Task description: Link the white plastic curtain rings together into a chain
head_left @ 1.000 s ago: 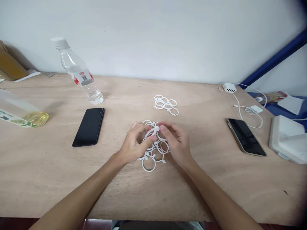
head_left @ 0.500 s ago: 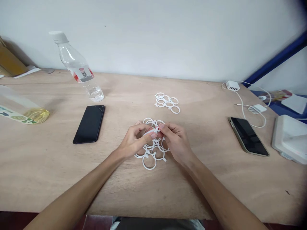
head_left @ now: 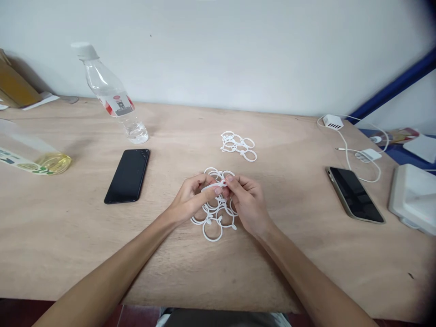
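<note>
Between my two hands is a white plastic ring (head_left: pixel 211 185) with a small tab, raised over a loose pile of similar white rings (head_left: pixel 212 240) on the table. My left hand (head_left: pixel 195 195) pinches the ring's band between thumb and fingers. My right hand (head_left: pixel 248 200) is closed on the tab end, its thumb beside a small red spot. The fingers hide part of the held ring and of the pile. Farther back lies a smaller cluster of white rings (head_left: pixel 250 156).
On the left are a black phone (head_left: pixel 127 176), a clear water bottle (head_left: pixel 117 102) and a bottle of yellow liquid (head_left: pixel 51 163). To the right are another phone (head_left: pixel 356 193), a white charger (head_left: pixel 333 121) with cables, and a white plastic case (head_left: pixel 413 200). A wall (head_left: pixel 218 59) closes the back.
My hands stay in nearly the same place over the pile. The fingers have shifted slightly on the held ring, and the whole view has moved a little.
</note>
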A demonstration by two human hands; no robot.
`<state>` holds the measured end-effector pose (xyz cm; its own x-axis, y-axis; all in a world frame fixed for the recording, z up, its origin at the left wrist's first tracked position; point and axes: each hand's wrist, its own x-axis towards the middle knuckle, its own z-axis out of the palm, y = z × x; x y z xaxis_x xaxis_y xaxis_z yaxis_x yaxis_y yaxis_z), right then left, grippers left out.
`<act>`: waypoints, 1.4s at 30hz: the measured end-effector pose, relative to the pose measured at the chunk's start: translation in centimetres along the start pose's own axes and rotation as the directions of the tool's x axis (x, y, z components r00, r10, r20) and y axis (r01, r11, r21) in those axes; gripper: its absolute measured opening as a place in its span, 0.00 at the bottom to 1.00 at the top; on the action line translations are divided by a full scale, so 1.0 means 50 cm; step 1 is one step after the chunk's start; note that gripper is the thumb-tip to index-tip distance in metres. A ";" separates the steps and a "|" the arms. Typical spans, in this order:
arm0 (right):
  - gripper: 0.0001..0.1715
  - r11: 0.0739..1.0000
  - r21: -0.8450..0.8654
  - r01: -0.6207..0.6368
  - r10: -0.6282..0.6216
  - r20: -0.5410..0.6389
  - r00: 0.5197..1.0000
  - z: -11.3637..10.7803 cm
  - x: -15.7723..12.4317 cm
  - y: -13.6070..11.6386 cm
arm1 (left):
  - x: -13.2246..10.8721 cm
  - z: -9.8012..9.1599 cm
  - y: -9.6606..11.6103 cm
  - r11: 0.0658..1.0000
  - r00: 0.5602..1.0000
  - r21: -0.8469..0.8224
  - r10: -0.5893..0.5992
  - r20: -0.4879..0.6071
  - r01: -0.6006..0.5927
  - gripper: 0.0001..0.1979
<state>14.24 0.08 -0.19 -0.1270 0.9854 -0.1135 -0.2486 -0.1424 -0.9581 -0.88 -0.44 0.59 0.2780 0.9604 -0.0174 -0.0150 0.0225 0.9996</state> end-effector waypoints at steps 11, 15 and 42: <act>0.15 0.747 -0.602 0.282 -0.384 -0.046 0.922 -0.034 0.015 -0.026 | 0.001 0.005 0.001 0.992 0.995 0.123 0.001 -0.098 0.011 0.15; 0.21 0.234 -0.922 0.308 -0.555 0.133 0.821 -0.099 0.049 -0.020 | 0.000 0.008 0.000 0.986 0.993 0.166 0.017 -0.119 0.003 0.15; 0.16 0.732 -0.681 0.006 -0.260 -0.272 0.927 -0.118 0.059 -0.042 | -0.004 0.011 -0.022 0.759 0.959 0.628 0.275 -0.067 -0.174 0.16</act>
<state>20.06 3.84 -0.04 0.2080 0.9754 0.0726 0.4709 -0.0348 -0.8815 -0.39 -0.79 -0.52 0.1984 0.9459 0.2567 0.5434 -0.3241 0.7744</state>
